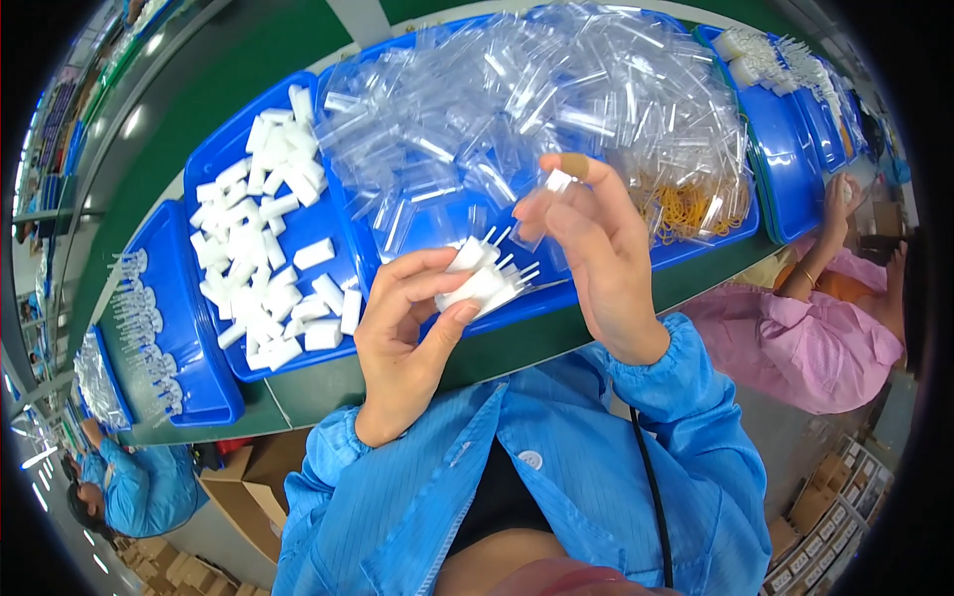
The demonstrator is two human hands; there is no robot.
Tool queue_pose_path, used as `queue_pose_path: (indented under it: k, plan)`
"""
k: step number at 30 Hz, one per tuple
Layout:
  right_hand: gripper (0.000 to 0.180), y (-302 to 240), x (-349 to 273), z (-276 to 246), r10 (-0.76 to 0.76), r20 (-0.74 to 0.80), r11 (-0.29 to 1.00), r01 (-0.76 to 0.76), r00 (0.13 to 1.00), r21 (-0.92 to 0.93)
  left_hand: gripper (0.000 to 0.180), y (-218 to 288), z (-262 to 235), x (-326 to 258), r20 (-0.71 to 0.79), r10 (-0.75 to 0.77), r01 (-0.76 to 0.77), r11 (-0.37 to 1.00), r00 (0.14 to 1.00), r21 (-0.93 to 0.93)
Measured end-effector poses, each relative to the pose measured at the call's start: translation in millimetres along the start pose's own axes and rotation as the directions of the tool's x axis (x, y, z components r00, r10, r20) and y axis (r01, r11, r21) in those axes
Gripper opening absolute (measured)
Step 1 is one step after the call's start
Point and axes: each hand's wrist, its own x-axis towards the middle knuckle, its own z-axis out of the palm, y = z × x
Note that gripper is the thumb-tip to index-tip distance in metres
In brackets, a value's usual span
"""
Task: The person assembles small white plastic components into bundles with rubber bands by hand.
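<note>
My left hand [409, 333] is closed round a small bunch of white blocks [479, 283] with thin white prongs pointing right. Just to its right, my right hand [601, 238] pinches a small clear plastic sleeve [559, 183] between thumb and fingers, and a tan wrap covers one fingertip. Both hands are over the front part of a large blue tray [437, 233], which is heaped with clear plastic sleeves [517, 89]. The two hands are close together but apart.
Left of the big tray, a blue tray [221, 353] holds loose white blocks [260, 228]. Farther left, another tray [204, 382] has rows of pronged pieces. Yellow rubber bands [696, 211] lie at the big tray's right. A person in pink [810, 328] works at right, another in blue [154, 487] at left.
</note>
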Motion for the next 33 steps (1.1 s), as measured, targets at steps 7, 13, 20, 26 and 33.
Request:
queue_pose_path:
  k: [7, 13, 20, 26, 33]
  plan:
    - [0.041, -4, -6, -15, -0.022, 0.051, 1.000, 0.022, 0.998, 0.002, 0.022, 2, 11, 9, 0.017, -0.078, 0.078, 0.997, 0.997, 0.002]
    - [0.040, -11, -6, -23, 0.004, 0.094, 1.000, -0.003, 0.996, -0.007, 0.021, 0, 15, 9, 0.024, -0.045, 0.044, 0.998, 0.999, 0.044]
    - [0.034, -3, 0, -26, -0.112, 0.005, 0.994, 0.112, 0.994, -0.016, 0.020, -1, 16, 6, 0.044, -0.035, 0.034, 0.999, 0.998, 0.022]
    - [0.031, -2, 1, -23, -0.097, -0.046, 0.984, 0.089, 0.994, -0.153, 0.021, 1, 16, 3, 0.025, -0.044, 0.044, 0.999, 0.999, 0.025]
    - [0.037, 2, 3, -12, -0.112, -0.119, 0.987, 0.097, 0.987, -0.125, 0.021, 3, 12, -2, 0.024, -0.051, 0.050, 0.998, 0.998, 0.044]
